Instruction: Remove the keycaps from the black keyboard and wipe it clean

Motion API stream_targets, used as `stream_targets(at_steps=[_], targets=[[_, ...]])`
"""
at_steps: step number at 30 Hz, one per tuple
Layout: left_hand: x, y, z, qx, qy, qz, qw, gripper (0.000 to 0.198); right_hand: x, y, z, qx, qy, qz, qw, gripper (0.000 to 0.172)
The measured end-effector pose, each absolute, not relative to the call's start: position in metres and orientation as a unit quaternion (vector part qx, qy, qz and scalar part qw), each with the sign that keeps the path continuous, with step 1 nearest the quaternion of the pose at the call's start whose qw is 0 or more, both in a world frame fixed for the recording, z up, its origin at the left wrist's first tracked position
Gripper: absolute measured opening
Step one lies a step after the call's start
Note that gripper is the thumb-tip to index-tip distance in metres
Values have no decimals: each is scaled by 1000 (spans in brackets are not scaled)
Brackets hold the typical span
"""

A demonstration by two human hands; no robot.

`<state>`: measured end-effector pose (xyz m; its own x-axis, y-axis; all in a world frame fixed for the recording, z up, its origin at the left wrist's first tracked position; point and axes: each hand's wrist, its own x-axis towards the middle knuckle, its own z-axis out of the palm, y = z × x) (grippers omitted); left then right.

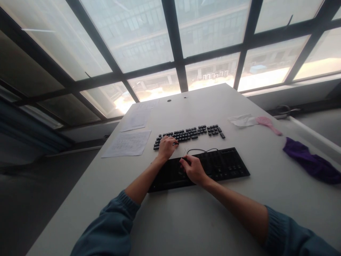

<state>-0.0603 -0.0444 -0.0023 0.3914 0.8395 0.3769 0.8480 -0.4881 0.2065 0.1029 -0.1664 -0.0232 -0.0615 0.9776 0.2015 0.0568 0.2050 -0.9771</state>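
Black keycaps (186,135) stand in rows on the white table, laid out like a keyboard. My left hand (167,147) is over the left part of these rows, its fingers curled and pinched at a small dark keycap (175,143). In front of the rows lies a black keyboard (223,163), slightly turned, with some keys still showing at its right end. My right hand (195,170) is above the keyboard's middle, closed on a small dark tool with thin wires, which looks like a keycap puller (184,158). The palm hides part of the keyboard.
Printed sheets of paper (129,144) lie at the left. A black cable (202,150) curls behind the keyboard. To the right are a crumpled white tissue or bag (242,121), a pink handled object (268,124) and a purple cloth (310,161). Windows (210,32) rise beyond the table.
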Motion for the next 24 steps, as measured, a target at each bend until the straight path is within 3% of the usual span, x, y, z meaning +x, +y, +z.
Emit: stream_targets(at_steps=[8,16,24], targets=[[-61,-49,8,-816,-527,-236,33,10,104,-167,-19,-436,-556,461,537,28],[-64,-127,39,-805,-507,-307,-25,14,110,-157,-10,-410,-337,580,618,37],[-59,-191,5,-810,-498,-284,-121,21,118,-180,-2,-382,-667,373,520,25]])
